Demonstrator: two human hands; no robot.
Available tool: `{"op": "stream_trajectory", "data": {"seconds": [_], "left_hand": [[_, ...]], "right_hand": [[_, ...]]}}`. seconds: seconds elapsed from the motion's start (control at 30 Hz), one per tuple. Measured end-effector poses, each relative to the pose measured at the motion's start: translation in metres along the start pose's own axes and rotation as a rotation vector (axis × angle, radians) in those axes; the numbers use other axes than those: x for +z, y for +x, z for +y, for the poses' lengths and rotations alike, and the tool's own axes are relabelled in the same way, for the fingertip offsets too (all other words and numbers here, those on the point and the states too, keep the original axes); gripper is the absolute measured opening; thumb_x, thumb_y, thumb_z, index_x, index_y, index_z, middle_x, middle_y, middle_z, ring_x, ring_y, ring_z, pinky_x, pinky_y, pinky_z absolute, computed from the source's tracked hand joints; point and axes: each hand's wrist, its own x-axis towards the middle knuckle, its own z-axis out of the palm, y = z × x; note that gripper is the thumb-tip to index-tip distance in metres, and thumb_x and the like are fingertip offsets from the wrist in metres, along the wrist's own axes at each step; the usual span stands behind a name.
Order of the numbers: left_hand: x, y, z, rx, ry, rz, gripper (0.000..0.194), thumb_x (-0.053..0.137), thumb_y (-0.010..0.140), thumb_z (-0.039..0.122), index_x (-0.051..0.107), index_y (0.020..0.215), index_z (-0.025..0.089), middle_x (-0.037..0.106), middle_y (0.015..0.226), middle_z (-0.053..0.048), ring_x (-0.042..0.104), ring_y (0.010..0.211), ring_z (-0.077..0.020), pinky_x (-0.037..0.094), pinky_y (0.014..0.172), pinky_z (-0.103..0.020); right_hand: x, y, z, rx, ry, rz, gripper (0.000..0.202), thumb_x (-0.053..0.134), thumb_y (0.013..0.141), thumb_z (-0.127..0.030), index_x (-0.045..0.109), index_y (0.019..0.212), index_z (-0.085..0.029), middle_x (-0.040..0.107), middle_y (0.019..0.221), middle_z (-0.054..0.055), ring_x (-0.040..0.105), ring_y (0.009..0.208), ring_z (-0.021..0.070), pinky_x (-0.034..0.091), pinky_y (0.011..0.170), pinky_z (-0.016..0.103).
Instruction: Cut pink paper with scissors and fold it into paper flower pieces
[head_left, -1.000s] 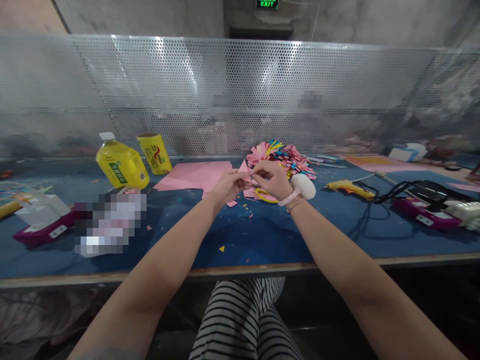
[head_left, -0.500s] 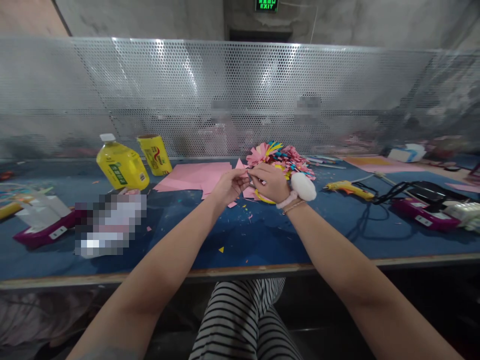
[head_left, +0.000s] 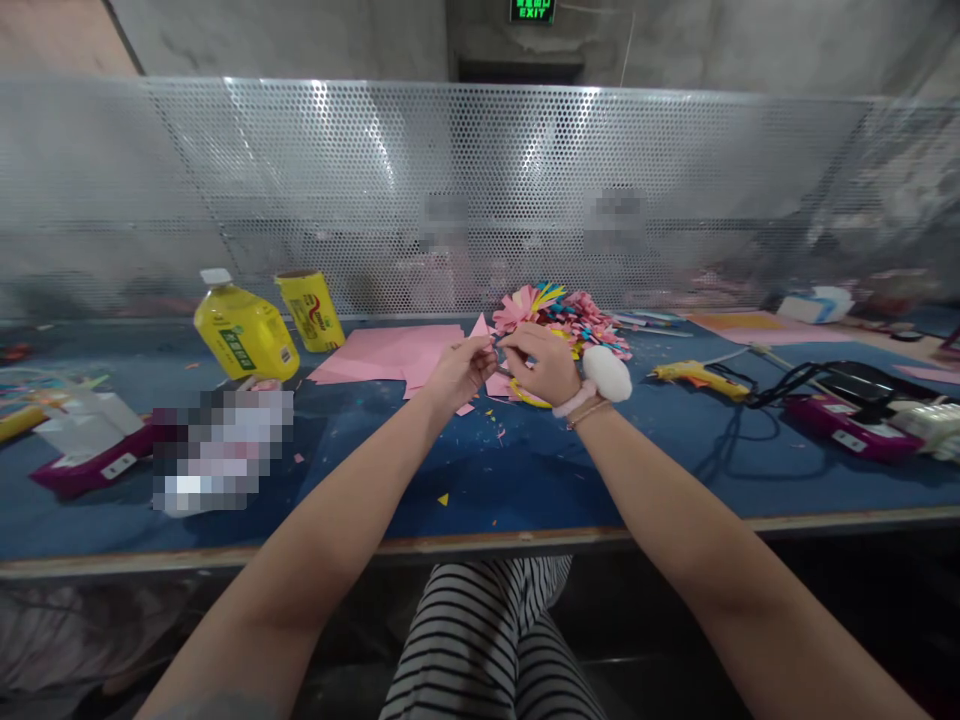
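Note:
My left hand [head_left: 465, 370] is closed, pinching a small folded piece of pink paper [head_left: 481, 326] whose pointed tip sticks up above the fingers. Close against its right side is my right hand [head_left: 544, 362], fingers bent in a pinch beside the paper; what lies between them, if anything, is too small to make out. A fluffy white wristband [head_left: 607, 373] sits on the right wrist. Below that hand a yellow curved thing [head_left: 531, 396] shows partly. Behind both hands lie pink sheets [head_left: 390, 350] and a bunch of pink, yellow and blue paper flowers [head_left: 574, 318].
A yellow-liquid bottle [head_left: 244, 335] and a yellow tub [head_left: 311, 312] stand at left, near a purple power strip [head_left: 97, 465]. On the right lie a yellow glue gun [head_left: 701, 378], black cables and another purple power strip [head_left: 847, 430]. A perforated metal screen [head_left: 337, 190] closes the back.
The right fingers have drawn slightly away to the right from the pink paper, and more of its pointed tip shows. The left hand has hardly moved.

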Motion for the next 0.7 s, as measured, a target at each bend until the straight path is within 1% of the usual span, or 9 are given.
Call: {"op": "stream_trajectory", "data": {"seconds": [0.07,0.1,0.2,0.3,0.4,0.53,0.6,0.63,0.7], "left_hand": [[0.001,-0.001,-0.001,0.011,0.056,0.001,0.009,0.060,0.063,0.015,0.053,0.059,0.011,0.053,0.046,0.003,0.050,0.044,-0.0039,0.043,0.051,-0.017],[0.002,-0.001,-0.002,0.012,0.084,-0.003,0.010,0.060,0.063,0.016,0.053,0.060,0.011,0.053,0.046,0.003,0.049,0.044,-0.0041,0.043,0.051,-0.017],[0.005,-0.003,-0.005,0.004,0.146,-0.037,0.010,0.059,0.064,0.017,0.051,0.062,0.012,0.054,0.049,0.001,0.050,0.046,-0.0049,0.043,0.053,-0.019],[0.007,-0.003,-0.007,0.008,0.196,-0.047,0.012,0.058,0.065,0.017,0.047,0.062,0.013,0.053,0.049,0.002,0.050,0.046,-0.0050,0.043,0.055,-0.020],[0.007,-0.002,-0.007,0.059,0.256,-0.035,0.012,0.054,0.066,0.017,0.044,0.060,0.014,0.051,0.049,0.003,0.049,0.046,-0.0057,0.044,0.055,-0.021],[0.003,0.001,-0.007,0.123,0.355,-0.101,0.009,0.050,0.066,0.019,0.046,0.060,0.014,0.053,0.051,0.001,0.052,0.051,-0.0083,0.044,0.056,-0.023],[0.002,0.002,-0.008,0.151,0.400,-0.113,0.007,0.050,0.065,0.018,0.046,0.060,0.014,0.054,0.052,0.001,0.052,0.051,-0.0087,0.043,0.055,-0.023],[0.002,0.001,-0.008,0.154,0.406,-0.112,0.006,0.050,0.064,0.017,0.046,0.060,0.014,0.054,0.053,0.001,0.052,0.051,-0.0087,0.043,0.055,-0.022],[0.004,0.000,-0.007,0.118,0.372,-0.104,0.005,0.050,0.063,0.018,0.046,0.061,0.015,0.054,0.051,0.001,0.051,0.049,-0.0088,0.043,0.054,-0.022]], "right_hand": [[0.001,0.001,-0.002,0.170,0.087,0.021,0.013,0.042,0.078,-0.017,0.052,0.069,-0.015,0.053,0.066,0.003,0.048,0.063,0.0114,0.038,0.060,0.024],[0.002,0.001,-0.002,0.247,0.129,0.006,0.016,0.041,0.079,-0.018,0.049,0.065,-0.015,0.051,0.063,0.002,0.046,0.059,0.0104,0.036,0.057,0.023],[0.006,0.001,-0.002,0.410,0.236,-0.097,0.024,0.039,0.081,-0.025,0.041,0.059,-0.017,0.044,0.055,-0.002,0.040,0.052,0.0088,0.031,0.052,0.022],[0.012,-0.002,0.000,0.471,0.303,-0.155,0.025,0.039,0.080,-0.029,0.038,0.058,-0.017,0.040,0.053,-0.003,0.038,0.052,0.0087,0.029,0.050,0.022],[0.016,-0.004,0.002,0.505,0.397,-0.154,0.025,0.038,0.081,-0.029,0.037,0.059,-0.018,0.040,0.052,-0.003,0.039,0.053,0.0090,0.029,0.051,0.022],[0.018,-0.004,0.004,0.580,0.531,-0.143,0.025,0.040,0.079,-0.029,0.036,0.057,-0.018,0.038,0.049,-0.004,0.037,0.050,0.0086,0.029,0.049,0.021],[0.017,-0.004,0.003,0.613,0.605,-0.152,0.024,0.042,0.078,-0.027,0.036,0.056,-0.018,0.036,0.047,-0.005,0.035,0.047,0.0080,0.028,0.047,0.021],[0.016,-0.004,0.002,0.630,0.645,-0.157,0.023,0.042,0.077,-0.026,0.036,0.056,-0.018,0.036,0.047,-0.005,0.035,0.046,0.0077,0.028,0.046,0.021],[0.015,-0.002,0.001,0.665,0.712,-0.149,0.022,0.042,0.075,-0.024,0.035,0.055,-0.018,0.035,0.046,-0.006,0.033,0.044,0.0070,0.027,0.045,0.021]]}}
